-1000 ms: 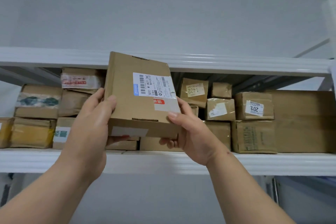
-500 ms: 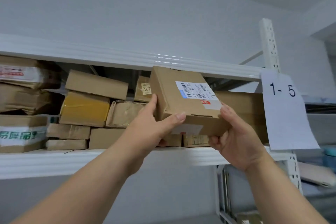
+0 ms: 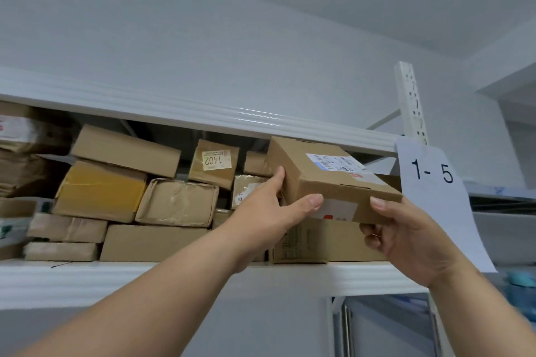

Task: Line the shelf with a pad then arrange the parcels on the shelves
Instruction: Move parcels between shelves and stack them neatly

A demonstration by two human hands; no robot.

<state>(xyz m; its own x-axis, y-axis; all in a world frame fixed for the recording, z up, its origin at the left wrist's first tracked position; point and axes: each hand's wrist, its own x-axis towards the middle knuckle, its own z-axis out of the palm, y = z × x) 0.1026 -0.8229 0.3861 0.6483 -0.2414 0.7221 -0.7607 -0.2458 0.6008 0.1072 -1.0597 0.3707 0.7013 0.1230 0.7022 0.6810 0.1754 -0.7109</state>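
Left hand [image 3: 269, 211] gripping parcel [image 3: 324, 180], right hand [image 3: 406, 235] curled beneath it

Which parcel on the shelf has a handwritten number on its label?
The small box propped upright mid-shelf: its label reads 1402, upside down. No other resting parcel shows handwriting.

The held parcel [image 3: 333, 180] is plain brown cardboard with a white barcode label edged in blue and a small red mark. The shelf [image 3: 116, 278] is glossy white, and a white paper sign [image 3: 435, 200] carries black "1- 5". One stacked box [image 3: 101, 191] shows yellow tape; another [image 3: 214, 162] bears a cream sticker reading "1402".
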